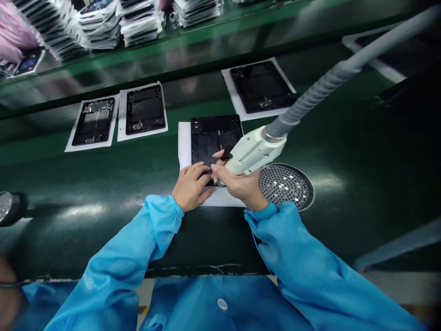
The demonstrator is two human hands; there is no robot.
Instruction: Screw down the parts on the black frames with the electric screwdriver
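Note:
A black tablet panel [215, 135] lies on a white sheet [184, 142] on the green belt in front of me. My left hand [191, 186] rests on the panel's near edge, fingers curled and pressing down on it. My right hand [239, 184] is wrapped round the pale grey handle of a hose tool [255, 149], whose ribbed grey hose [324, 89] runs up to the right. The tool's tip sits at the panel's near edge, between my two hands.
Three more black panels on white sheets lie farther along the belt [93, 120] [144, 109] [262, 86]. A round perforated metal disc [285, 185] sits right of my hands. Stacks of white trays [99, 23] line the back shelf. Part of another person shows at bottom left [8, 294].

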